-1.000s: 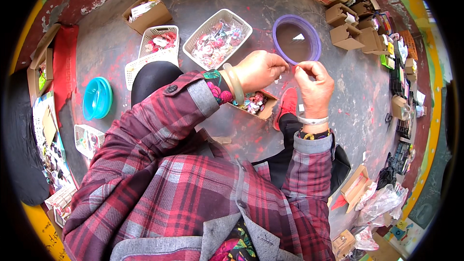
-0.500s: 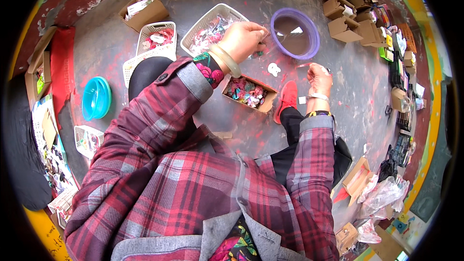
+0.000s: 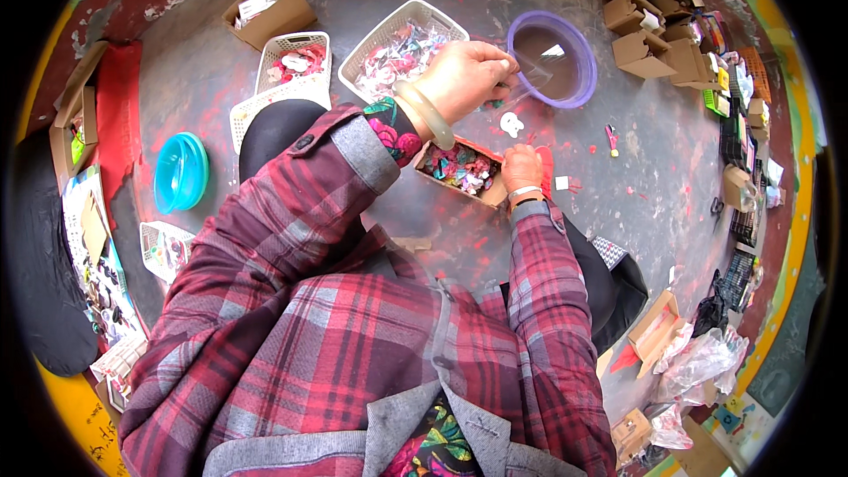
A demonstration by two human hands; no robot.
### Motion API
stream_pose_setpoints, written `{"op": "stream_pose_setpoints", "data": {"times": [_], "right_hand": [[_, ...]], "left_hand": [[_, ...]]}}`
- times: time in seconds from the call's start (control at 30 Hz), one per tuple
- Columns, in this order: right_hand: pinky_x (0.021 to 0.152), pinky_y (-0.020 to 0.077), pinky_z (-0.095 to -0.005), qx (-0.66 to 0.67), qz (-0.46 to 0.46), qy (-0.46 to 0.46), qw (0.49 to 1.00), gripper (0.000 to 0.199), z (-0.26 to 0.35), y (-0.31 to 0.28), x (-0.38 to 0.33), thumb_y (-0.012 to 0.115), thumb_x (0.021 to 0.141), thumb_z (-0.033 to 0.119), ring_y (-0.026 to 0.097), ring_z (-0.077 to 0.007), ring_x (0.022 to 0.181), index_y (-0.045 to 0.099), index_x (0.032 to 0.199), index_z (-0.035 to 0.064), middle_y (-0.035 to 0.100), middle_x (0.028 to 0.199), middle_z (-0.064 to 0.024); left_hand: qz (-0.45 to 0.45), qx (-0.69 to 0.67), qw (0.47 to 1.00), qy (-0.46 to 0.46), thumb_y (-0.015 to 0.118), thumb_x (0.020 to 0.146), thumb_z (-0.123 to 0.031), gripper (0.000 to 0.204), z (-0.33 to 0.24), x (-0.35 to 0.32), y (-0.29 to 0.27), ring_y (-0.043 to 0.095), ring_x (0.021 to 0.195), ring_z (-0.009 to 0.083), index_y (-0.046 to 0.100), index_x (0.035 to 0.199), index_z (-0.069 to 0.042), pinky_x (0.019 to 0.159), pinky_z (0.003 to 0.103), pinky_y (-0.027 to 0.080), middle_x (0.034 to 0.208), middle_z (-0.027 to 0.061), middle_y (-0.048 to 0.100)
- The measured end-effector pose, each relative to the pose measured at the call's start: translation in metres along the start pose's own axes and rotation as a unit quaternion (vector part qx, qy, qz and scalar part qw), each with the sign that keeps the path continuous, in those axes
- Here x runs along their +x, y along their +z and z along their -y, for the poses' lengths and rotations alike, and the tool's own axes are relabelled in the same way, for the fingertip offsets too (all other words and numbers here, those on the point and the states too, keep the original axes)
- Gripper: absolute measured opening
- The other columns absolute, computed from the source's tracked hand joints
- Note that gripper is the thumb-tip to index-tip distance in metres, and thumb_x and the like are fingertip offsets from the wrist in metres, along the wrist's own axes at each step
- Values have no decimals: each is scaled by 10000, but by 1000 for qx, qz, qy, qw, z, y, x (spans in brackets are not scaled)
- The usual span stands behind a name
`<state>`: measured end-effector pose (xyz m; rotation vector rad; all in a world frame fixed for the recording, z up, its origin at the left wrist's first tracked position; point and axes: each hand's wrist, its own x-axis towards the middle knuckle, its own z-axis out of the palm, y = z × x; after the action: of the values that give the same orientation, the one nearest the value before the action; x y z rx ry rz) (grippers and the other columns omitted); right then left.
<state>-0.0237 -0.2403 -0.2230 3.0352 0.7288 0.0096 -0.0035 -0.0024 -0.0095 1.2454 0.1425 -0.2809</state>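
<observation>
My left hand (image 3: 468,79) is raised between the white basket and the purple basin, its fingertips pinched on a small clear plastic bag (image 3: 533,87) that shows only faintly. Lower and to the right, my right hand (image 3: 523,168) is at the right end of a small cardboard box (image 3: 450,183). Its fingers are curled together, and what they hold, if anything, is hidden. Small colourful pieces (image 3: 461,168) fill this box. Just beyond it, a white rabbit-head shaped piece (image 3: 511,124) lies on the floor.
A white basket (image 3: 353,68) of bagged pieces and a purple basin (image 3: 590,79) of water stand ahead. Smaller white baskets (image 3: 258,111) and turquoise basins (image 3: 179,173) are at left. Cardboard boxes (image 3: 642,55) line the right side. A small pink item (image 3: 611,140) lies on the floor.
My right hand has moved left and down, from over the floor to the box's right end. The pink item on the floor has come into sight. My left hand stays raised, slightly further right.
</observation>
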Motion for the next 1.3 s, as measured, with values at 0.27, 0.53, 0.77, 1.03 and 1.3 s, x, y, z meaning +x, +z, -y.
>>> {"op": "stream_pose_setpoints", "data": {"times": [0.27, 0.53, 0.77, 1.03, 1.3], "right_hand": [[714, 435, -396, 44, 56, -19, 997, 135, -3, -5, -9, 532, 751, 146, 546, -265, 835, 649, 788, 91, 589, 795, -84], [846, 444, -375, 190, 162, 64, 966, 302, -6, -22, -10, 506, 721, 66, 576, -310, 925, 644, 989, 51, 627, 969, -157], [762, 470, -282, 466, 208, 157, 846, 229, -27, -92, 12, 594, 748, 119, 624, -184, 843, 657, 930, -3, 665, 903, -108], [651, 451, -236, 718, 42, 192, 668, 213, -10, -223, 22, 651, 795, 193, 597, -108, 786, 615, 929, 31, 640, 864, -47], [604, 420, -200, 772, -19, 147, 619, 210, 28, -234, 32, 675, 764, 71, 554, -84, 705, 604, 953, 11, 613, 844, -25]], "left_hand": [[-10, 6, 1000, -3, 515, 874, -97, 235, -2, -3, -1, 598, 811, 148, 568, 1027, 73, 733, 237, 509, 958, 123, 603], [-24, -3, 1000, -8, 506, 876, -82, 204, -3, -2, -2, 596, 829, 145, 578, 1002, 61, 737, 234, 509, 968, 105, 601], [-6, -8, 1000, -13, 495, 880, -82, 212, -2, -1, -3, 601, 836, 165, 570, 1006, 70, 737, 249, 510, 979, 125, 599], [62, -105, 991, -60, 479, 890, -100, 227, -5, -14, 2, 592, 894, 186, 537, 1027, 71, 788, 270, 498, 997, 148, 587], [108, -163, 978, -69, 489, 893, -104, 226, -2, -15, 11, 591, 909, 185, 531, 1049, 54, 823, 276, 493, 1039, 137, 576]]}}
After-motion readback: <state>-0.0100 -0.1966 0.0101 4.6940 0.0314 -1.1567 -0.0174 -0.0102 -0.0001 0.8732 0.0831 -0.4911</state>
